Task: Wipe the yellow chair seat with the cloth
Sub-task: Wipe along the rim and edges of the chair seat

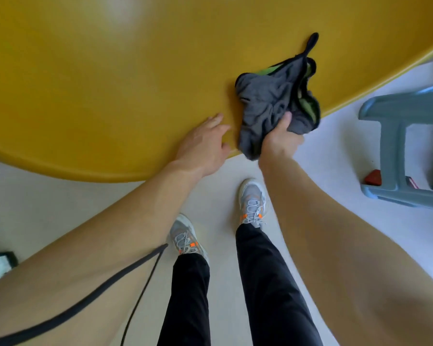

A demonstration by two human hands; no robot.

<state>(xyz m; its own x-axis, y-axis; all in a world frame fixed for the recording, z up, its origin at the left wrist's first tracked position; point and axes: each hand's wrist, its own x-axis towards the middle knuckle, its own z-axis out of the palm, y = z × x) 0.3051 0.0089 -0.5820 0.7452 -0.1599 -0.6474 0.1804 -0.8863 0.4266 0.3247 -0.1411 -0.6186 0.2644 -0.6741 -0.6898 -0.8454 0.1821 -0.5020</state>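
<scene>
The yellow chair seat [115, 78] fills the upper part of the head view, smooth and glossy. A crumpled grey cloth [270, 101] with green lining and a black loop lies on the seat near its front right edge. My right hand [279, 138] grips the cloth's near end, thumb on top. My left hand [205, 143] rests flat on the seat's front edge, just left of the cloth, fingers spread and holding nothing.
A grey-blue plastic stool [398, 146] stands on the pale floor at the right, with a small red object [373, 177] by its leg. My two feet in grey sneakers [251, 203] stand just below the seat's edge. A black cord [90, 300] crosses my left forearm.
</scene>
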